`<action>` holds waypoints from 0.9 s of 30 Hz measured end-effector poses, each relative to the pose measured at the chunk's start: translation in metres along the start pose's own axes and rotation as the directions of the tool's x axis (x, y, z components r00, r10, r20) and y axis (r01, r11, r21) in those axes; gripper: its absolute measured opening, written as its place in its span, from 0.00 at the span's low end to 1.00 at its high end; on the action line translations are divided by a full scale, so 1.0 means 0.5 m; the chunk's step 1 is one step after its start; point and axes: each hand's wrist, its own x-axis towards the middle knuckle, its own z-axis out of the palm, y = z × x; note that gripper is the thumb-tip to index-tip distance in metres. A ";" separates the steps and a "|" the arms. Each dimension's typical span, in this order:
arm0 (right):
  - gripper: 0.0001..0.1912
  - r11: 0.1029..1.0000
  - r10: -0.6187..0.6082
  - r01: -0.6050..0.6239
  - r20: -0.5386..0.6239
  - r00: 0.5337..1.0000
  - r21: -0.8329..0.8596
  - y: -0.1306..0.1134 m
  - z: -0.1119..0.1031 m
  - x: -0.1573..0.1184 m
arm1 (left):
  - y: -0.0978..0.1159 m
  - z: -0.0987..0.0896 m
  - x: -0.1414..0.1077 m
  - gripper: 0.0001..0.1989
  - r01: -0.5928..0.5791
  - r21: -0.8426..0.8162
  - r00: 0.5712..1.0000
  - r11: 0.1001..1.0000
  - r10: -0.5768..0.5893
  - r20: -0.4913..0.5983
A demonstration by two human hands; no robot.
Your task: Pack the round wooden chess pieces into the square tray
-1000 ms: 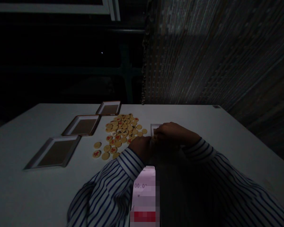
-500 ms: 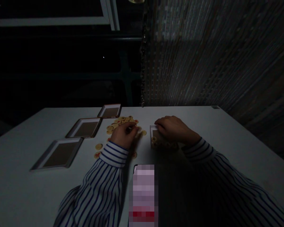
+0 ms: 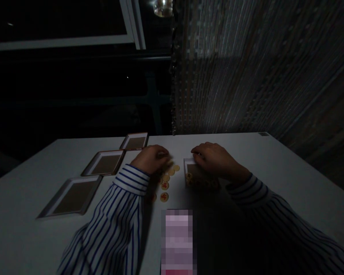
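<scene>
My left hand [image 3: 150, 158] is over the spread of round xiangqi pieces [image 3: 164, 185], with its fingers curled in and closed. Its palm side is turned away, so what lies in the fingers is hidden. Several pale discs lie to the right of and below this hand, some bearing red characters. My right hand [image 3: 218, 162] hangs over a small shallow tray [image 3: 185, 166], fingers bent down and closed. A row of xiangqi pieces [image 3: 189, 176] lies along the tray's near side, partly in shadow. Whatever the right fingertips hold cannot be made out.
Three shallow trays stand in a slanting line on the left: a near one [image 3: 74, 196], a middle one [image 3: 104, 162] and a far one [image 3: 134, 141]. A blurred phone-like object [image 3: 178, 240] lies at the near edge of the white table [image 3: 275, 183]. Behind hangs a bead curtain [image 3: 218, 76].
The camera view has tilted up slightly, so the table sits lower. My left hand has shifted a little left over the pieces, covering more of them. My right hand stays over its tray.
</scene>
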 end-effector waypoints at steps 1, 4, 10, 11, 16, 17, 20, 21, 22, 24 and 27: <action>0.16 1.000 -0.003 0.003 0.002 1.000 0.007 0.000 0.002 0.001 | 0.000 0.004 0.000 0.15 -0.037 0.034 0.998 0.999 0.035 0.054; 0.16 1.000 -0.012 0.011 0.015 1.000 0.029 0.000 0.009 0.005 | 0.003 0.009 0.001 0.15 -0.083 0.118 0.991 0.990 0.069 0.116; 0.16 0.999 0.006 -0.006 0.015 1.000 0.047 0.002 0.003 0.018 | 0.014 0.015 0.000 0.15 -0.154 0.184 0.980 0.971 0.125 0.156; 0.16 0.999 0.003 -0.004 0.009 1.000 0.049 0.000 0.000 0.023 | 0.014 0.017 0.000 0.15 -0.156 0.190 0.980 0.969 0.128 0.152; 0.16 0.998 -0.007 0.007 0.010 1.000 0.064 -0.015 -0.002 0.043 | 0.000 0.025 0.000 0.13 -0.132 0.185 0.988 0.974 0.114 0.102; 0.16 0.998 -0.007 0.005 0.029 1.000 0.061 -0.017 0.000 0.045 | -0.005 0.024 0.001 0.12 -0.130 0.169 0.988 0.977 0.115 0.100; 0.16 0.999 -0.010 0.007 0.081 0.997 0.046 -0.017 0.008 0.044 | -0.020 0.013 0.002 0.12 -0.124 0.131 0.989 0.984 0.112 0.100; 0.16 0.999 -0.013 0.010 0.089 0.996 0.042 -0.015 0.010 0.042 | -0.024 0.007 0.002 0.12 -0.116 0.124 0.990 0.985 0.104 0.096; 0.16 0.999 -0.017 0.014 0.092 0.996 0.040 -0.013 0.012 0.040 | -0.028 0.000 0.001 0.12 -0.099 0.121 0.992 0.988 0.088 0.093; 0.16 0.999 -0.028 0.025 0.090 0.996 0.038 -0.009 0.014 0.038 | -0.033 -0.015 -0.004 0.13 -0.067 0.119 0.995 0.991 0.058 0.079; 0.17 0.999 -0.037 0.034 0.083 0.996 0.041 -0.008 0.015 0.037 | -0.037 -0.040 -0.013 0.15 0.031 0.114 0.999 0.993 -0.034 0.028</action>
